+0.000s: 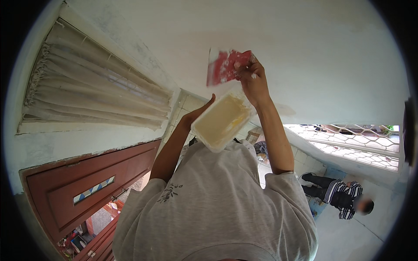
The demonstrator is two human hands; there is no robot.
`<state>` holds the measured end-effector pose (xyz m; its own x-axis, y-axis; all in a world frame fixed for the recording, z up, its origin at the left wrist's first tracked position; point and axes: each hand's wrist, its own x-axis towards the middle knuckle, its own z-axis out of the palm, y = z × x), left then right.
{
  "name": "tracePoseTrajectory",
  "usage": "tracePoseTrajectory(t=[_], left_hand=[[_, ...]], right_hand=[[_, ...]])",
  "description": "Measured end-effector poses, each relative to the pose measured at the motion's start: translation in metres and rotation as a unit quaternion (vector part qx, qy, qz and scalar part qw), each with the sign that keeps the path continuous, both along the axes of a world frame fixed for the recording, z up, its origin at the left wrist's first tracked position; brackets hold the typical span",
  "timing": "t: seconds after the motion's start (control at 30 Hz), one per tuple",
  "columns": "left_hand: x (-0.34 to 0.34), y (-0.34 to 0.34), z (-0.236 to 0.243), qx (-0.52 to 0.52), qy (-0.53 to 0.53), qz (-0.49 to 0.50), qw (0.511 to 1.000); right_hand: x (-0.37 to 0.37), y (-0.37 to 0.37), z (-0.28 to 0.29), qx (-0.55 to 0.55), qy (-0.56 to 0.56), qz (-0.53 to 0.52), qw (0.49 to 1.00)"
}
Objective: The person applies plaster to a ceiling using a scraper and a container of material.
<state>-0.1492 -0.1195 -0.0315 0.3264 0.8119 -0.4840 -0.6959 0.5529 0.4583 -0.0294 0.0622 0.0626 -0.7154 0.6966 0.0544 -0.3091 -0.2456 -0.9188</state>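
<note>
Head view: red scraper (223,69) near tub (221,122)

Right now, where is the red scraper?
The red scraper is in the upper middle of the head view, held in the right hand and extending to its left, higher in the picture than the pale tub.

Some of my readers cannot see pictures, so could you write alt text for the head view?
The right hand holds a white-smeared, flat red scraper before a pale wall; the left hand holds a pale rectangular tub. A curtain and reddish door are at left; another person in a striped top is at lower right.
</note>
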Motion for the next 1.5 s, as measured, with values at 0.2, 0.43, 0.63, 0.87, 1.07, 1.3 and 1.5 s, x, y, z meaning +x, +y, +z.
tracePoseTrajectory(t=[0.2, 0.43, 0.63, 0.87, 1.07, 1.3, 1.5], left_hand=[[0.004, 0.003, -0.025, 0.042, -0.007, 0.051, 0.998], [-0.010, 0.010, -0.032, 0.155, -0.125, 0.133, 0.971], [-0.011, 0.016, -0.029, 0.201, -0.133, 0.139, 0.960], [-0.004, 0.018, -0.016, 0.156, -0.070, 0.170, 0.971], [-0.005, 0.017, -0.014, 0.094, -0.089, 0.179, 0.975], [-0.014, 0.014, -0.035, 0.046, -0.061, 0.184, 0.980], [-0.021, 0.015, -0.034, 0.014, -0.006, 0.179, 0.984]], right_hand=[[0.006, -0.007, 0.031, -0.114, 0.097, -0.129, 0.980], [0.044, -0.050, 0.043, 0.170, -0.140, -0.142, 0.965], [0.037, -0.079, 0.033, 0.142, -0.246, -0.090, 0.955], [0.040, -0.073, 0.017, 0.142, -0.244, -0.074, 0.956], [0.048, -0.073, 0.008, 0.106, -0.250, -0.047, 0.961], [0.052, -0.076, -0.009, 0.072, -0.236, -0.032, 0.969], [0.053, -0.072, -0.014, 0.018, -0.205, -0.021, 0.978]])
